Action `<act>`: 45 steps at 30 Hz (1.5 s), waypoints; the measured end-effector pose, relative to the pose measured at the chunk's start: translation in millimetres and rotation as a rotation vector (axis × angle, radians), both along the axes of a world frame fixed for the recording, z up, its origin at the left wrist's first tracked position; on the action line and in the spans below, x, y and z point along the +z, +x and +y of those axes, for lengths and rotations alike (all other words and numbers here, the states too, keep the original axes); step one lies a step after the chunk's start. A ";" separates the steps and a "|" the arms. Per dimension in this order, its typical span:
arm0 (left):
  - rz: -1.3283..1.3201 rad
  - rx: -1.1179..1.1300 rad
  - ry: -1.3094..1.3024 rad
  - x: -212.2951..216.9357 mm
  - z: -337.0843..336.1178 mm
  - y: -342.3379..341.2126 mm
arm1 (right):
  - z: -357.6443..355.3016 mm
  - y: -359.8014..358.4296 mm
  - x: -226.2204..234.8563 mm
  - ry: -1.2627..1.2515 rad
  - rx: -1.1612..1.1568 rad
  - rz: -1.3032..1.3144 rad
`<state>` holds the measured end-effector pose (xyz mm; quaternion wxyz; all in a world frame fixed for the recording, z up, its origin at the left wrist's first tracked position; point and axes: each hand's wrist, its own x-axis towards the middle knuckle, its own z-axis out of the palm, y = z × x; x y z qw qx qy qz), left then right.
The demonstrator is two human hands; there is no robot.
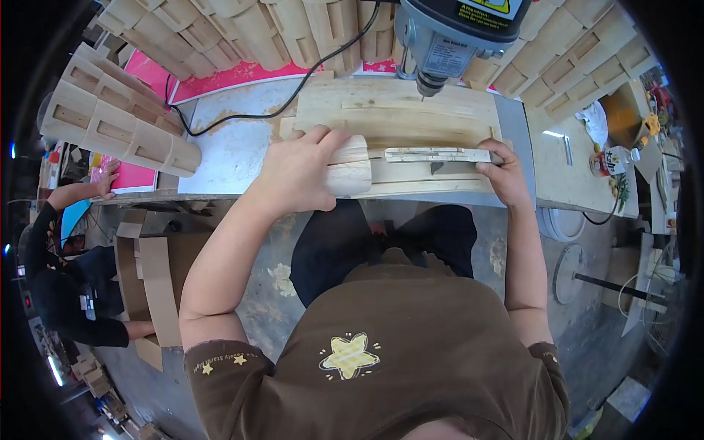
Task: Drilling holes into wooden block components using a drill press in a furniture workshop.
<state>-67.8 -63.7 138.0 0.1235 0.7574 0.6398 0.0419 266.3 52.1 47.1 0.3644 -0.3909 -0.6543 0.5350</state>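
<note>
My left hand (299,167) is closed over a pale, rounded wooden block (350,167) with a groove along its top, at the front of the bench. Fingers of my right hand (507,172) are wrapped round the right end of a narrow wooden bar (438,155), whose left end comes close to the block. Under both lies a wooden board (418,187) along the bench edge. Beyond them, a larger wooden board (330,110) lies flat, and the chuck of a bench drill (431,82) hangs over it. My right palm hides the bar's far end.
Stacked wooden cylinders with rectangular recesses (121,125) stand left and along the back. A black cable (257,116) crosses the bench. A plastic bottle (614,161) stands at right. On the floor, left, is a cardboard box (161,279), beside another person (70,286) in dark clothes.
</note>
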 end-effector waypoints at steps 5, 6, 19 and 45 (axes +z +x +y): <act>-0.026 -0.035 0.019 -11.0 5.6 15.7 | 11.9 6.1 -2.5 0.059 0.116 -0.031; -0.020 -0.043 0.044 -12.9 7.3 18.9 | 11.6 6.3 -2.3 0.059 0.109 -0.030; -1.174 0.151 0.504 -96.8 9.3 65.7 | 1.5 -0.3 -2.6 0.265 -0.050 -0.188; -0.486 0.271 0.457 -134.7 54.6 26.7 | 60.6 -9.6 61.4 0.361 -0.110 -0.218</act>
